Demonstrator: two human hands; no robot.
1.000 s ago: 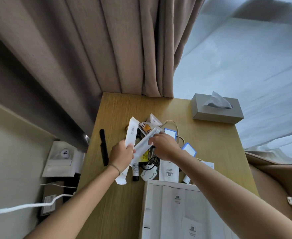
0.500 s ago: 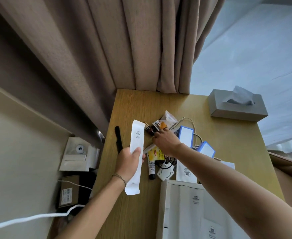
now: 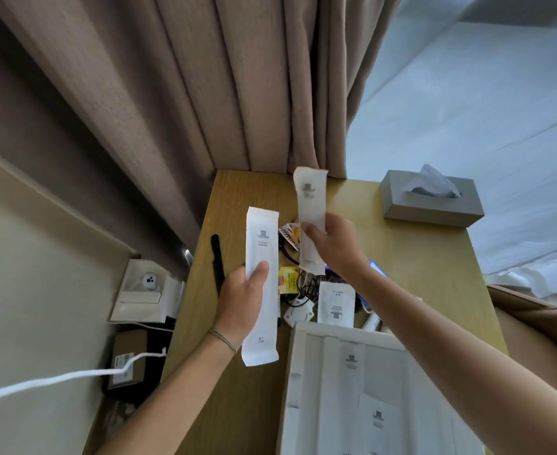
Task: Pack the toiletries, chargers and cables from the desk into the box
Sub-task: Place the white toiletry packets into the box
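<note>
Two long white sachets held up above the desk (image 3: pixel 418 257), one per hand. Left hand (image 3: pixel 241 303) gripping the left sachet (image 3: pixel 261 284) near its middle, thumb across the front, sachet upright over the left part of the desk. Right hand (image 3: pixel 336 247) pinching the right sachet (image 3: pixel 310 218) at its lower half, top end tilted toward the back edge. Below and between the hands, a heap near the desk's middle: yellow packet (image 3: pixel 288 279), small white pouch (image 3: pixel 336 303), white charger (image 3: pixel 298 315) with dark cables (image 3: pixel 306 287). Black comb (image 3: pixel 218 261) along the left edge. Open white box (image 3: pixel 346 389) at the front edge, flat white packets inside. Grey tissue box (image 3: pixel 431 200) at the back right corner.
</note>
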